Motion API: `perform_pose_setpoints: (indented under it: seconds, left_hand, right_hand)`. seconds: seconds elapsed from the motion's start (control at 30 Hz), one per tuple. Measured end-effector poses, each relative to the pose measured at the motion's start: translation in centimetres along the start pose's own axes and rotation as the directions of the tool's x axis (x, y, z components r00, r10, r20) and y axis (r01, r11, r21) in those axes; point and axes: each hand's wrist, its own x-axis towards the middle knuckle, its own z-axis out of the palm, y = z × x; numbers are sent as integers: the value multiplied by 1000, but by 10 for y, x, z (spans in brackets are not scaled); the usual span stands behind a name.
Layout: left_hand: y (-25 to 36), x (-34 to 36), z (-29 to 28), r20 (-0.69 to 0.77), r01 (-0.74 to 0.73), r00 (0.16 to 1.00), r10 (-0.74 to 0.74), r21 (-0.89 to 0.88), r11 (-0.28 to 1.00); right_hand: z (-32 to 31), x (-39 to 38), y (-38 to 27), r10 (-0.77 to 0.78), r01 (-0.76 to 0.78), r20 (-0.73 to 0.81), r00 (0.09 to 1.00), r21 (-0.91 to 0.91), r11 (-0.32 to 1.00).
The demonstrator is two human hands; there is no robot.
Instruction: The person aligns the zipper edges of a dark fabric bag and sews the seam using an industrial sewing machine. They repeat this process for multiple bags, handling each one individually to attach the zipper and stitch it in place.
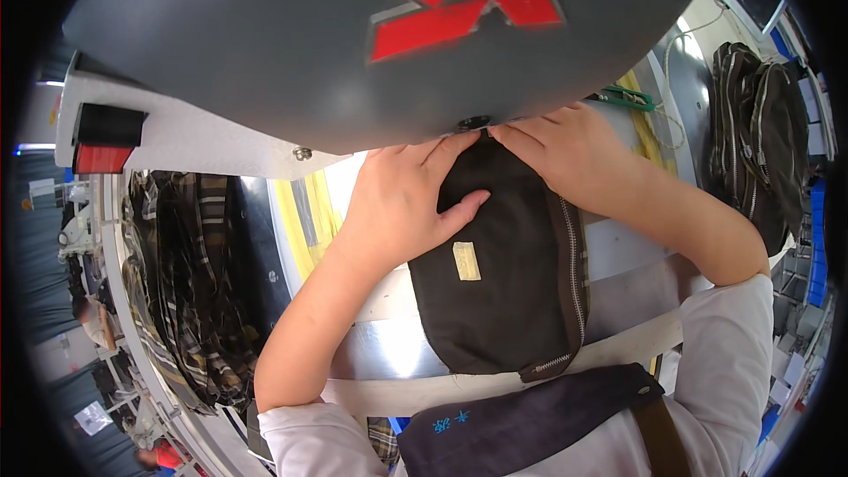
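A dark brown fabric piece (486, 300) with a zipper along its right side and a pale yellow tab lies on the metal work surface, its far end under the machine's grey housing (265, 18). My left hand (405, 199) rests at its upper left, thumb stretched over the cloth and apart from the fingers. My right hand (579, 155) lies at its upper right, fingers extended toward the far end near the housing's lower edge; its thumb is mostly hidden.
Plaid fabric pieces (190, 283) hang or lie left, and dark zippered pieces (760, 141) are piled right. Yellow tape strips (305, 230) cross the surface. A green tool (627, 99) and a cord sit at back right. People (159, 453) are in the far left background.
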Motion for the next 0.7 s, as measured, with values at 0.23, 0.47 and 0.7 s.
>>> perform_pose_setpoints:
  seconds: [0.23, 0.47, 0.7]
  left_hand:
    - [2, 0, -2, -7, 13, 1000, -13, 0, 1000]
    - [-5, 2, 2, -36, 3, 999, -2, 24, 1000]
    - [-7, 5, 2, -34, 55, 998, -52, 68, 996]
  right_hand:
    - [0, 0, 1, -12, 12, -12, 1000, -2, 1000]
    - [0, 5, 4, -15, 14, -47, 999, -12, 1000]
    - [3, 9, 10, 5, -6, -19, 1000, -36, 999]
